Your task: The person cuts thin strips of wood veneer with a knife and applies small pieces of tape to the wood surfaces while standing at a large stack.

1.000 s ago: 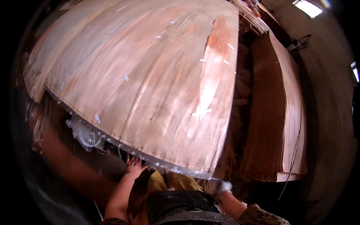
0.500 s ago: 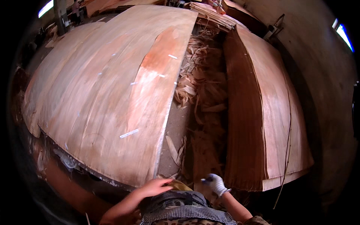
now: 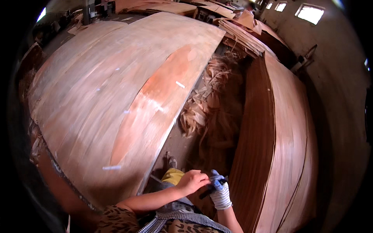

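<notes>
A bare left hand (image 3: 192, 181) meets a gloved right hand (image 3: 220, 193), whose grip is closed around a small dark tool (image 3: 211, 188), between a large veneer sheet (image 3: 124, 97) and a veneer stack (image 3: 287, 155). Left grip unclear.

One head-worn fisheye view looks steeply down from above the hands (image 3: 206, 186), close at the lower edge. It faces forward over the veneer stack (image 3: 116, 97) on the left and another stack (image 3: 287, 136) on the right; edges bend toward the dark rim.

No packages, labels, signs or screens in view.
</notes>
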The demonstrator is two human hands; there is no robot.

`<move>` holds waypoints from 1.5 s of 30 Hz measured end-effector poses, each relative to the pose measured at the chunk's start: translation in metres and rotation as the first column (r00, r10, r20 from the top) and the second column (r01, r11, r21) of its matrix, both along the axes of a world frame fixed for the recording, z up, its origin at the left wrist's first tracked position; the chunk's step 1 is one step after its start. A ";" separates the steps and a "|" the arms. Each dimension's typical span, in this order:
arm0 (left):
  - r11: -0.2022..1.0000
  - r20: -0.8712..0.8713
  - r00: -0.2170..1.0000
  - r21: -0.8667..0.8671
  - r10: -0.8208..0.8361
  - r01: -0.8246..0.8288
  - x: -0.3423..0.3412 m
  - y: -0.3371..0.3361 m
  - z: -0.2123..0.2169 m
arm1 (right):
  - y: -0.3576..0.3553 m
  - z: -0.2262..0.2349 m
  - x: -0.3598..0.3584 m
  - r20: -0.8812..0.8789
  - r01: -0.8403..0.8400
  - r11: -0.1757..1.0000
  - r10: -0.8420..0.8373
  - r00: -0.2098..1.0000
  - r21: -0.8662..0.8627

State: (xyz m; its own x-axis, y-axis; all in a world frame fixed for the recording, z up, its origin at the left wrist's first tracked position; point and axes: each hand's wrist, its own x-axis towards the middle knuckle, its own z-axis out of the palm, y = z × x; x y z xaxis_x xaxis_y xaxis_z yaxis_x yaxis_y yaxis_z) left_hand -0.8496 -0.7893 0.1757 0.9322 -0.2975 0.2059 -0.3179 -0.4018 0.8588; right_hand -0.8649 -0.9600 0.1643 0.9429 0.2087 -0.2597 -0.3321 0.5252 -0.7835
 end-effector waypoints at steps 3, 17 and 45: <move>0.986 0.074 0.992 -0.131 -0.099 0.108 0.080 -0.001 -0.033 | -0.004 0.007 0.087 -0.135 0.110 0.991 -0.099 0.986 0.072; 0.904 0.091 0.959 0.320 0.270 -0.284 0.374 0.123 -0.053 | -0.042 0.074 0.491 0.237 0.096 0.748 0.084 0.968 -0.657; 0.338 0.164 0.770 0.828 0.617 -0.447 0.663 0.159 -0.124 | 0.228 -0.114 0.870 -0.252 0.025 -0.255 0.964 0.084 -0.967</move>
